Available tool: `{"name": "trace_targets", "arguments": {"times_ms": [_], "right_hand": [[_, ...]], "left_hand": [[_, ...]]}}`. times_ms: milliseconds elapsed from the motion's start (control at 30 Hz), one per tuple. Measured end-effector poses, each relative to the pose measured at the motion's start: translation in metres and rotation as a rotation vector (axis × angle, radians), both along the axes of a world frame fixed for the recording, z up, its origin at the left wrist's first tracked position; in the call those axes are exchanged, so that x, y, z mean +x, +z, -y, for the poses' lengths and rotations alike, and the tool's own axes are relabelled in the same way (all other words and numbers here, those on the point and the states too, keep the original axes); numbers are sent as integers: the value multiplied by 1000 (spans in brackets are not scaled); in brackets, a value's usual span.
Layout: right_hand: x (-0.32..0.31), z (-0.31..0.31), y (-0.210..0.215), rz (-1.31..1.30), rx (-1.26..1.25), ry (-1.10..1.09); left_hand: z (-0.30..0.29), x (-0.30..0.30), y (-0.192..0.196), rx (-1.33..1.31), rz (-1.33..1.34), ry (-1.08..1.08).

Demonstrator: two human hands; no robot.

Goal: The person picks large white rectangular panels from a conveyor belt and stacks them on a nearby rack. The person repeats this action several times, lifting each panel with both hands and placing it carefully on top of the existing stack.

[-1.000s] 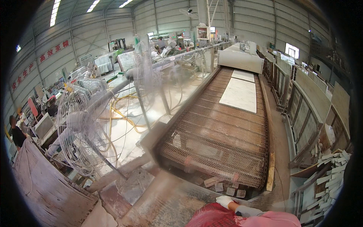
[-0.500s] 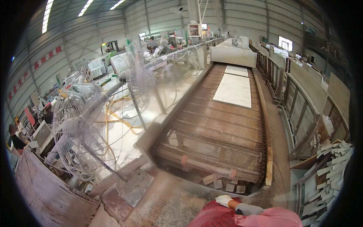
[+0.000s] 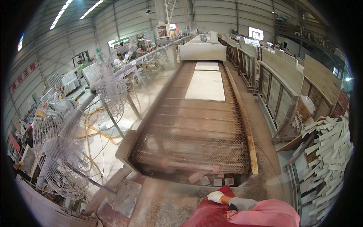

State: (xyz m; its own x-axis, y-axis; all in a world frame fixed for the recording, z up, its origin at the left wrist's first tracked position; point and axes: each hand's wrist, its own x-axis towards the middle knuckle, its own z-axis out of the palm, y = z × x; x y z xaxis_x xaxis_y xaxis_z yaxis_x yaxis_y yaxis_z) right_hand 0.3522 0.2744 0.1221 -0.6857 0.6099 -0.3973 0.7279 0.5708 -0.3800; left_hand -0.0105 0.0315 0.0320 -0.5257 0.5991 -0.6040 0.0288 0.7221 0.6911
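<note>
At the lower edge, my right hand (image 3: 216, 196) in a white glove lies against a red checked cloth (image 3: 202, 213). Its fingers look curled into the cloth, whose corner rises beyond the glove. A pink sleeve and a grey cuff cover that arm. My left hand is out of the picture. Ahead of me runs a brown mesh conveyor (image 3: 189, 140). On its far part lies a large white slab (image 3: 205, 85), with a second white slab (image 3: 207, 66) behind it near the pale machine housing (image 3: 202, 52). Several small blocks (image 3: 218, 182) sit under the conveyor's near end.
Wire-cage fans (image 3: 56, 151) on poles line the left, above yellow hoses (image 3: 89, 140) on a whitish floor. To the right stand racks of large panels (image 3: 278, 83) and a heap of pale strips (image 3: 327, 151). A raised wooden edge (image 3: 245, 140) borders the conveyor's right side.
The view has turned to the right, so the conveyor and slabs appear farther left. More of the red cloth's corner shows beyond my right hand, which stays against it.
</note>
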Motion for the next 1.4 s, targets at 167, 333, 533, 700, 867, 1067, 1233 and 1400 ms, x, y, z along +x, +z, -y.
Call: {"name": "trace_targets", "arguments": {"times_ms": [167, 333, 533, 700, 867, 1067, 1233, 1400], "right_hand": [[11, 7, 6, -46, -105, -242], [15, 14, 26, 4, 21, -164], [23, 17, 29, 2, 87, -177], [28, 18, 13, -22, 54, -265], [29, 18, -2, 6, 53, -307], [29, 21, -3, -19, 39, -335], [30, 20, 1, 27, 4, -301], [35, 22, 2, 36, 82, -177]], "left_hand": [[-11, -2, -6, 23, 72, 26], [-19, -3, -11, 34, 132, 44], [-26, -3, -13, 47, 192, 80], [-27, -3, -16, 57, 246, 116], [-24, -3, -18, 63, 298, 160], [-13, -3, -17, 73, 367, 240], [4, 0, -16, 77, 458, 354], [29, 8, -7, 91, 555, 502]]}}
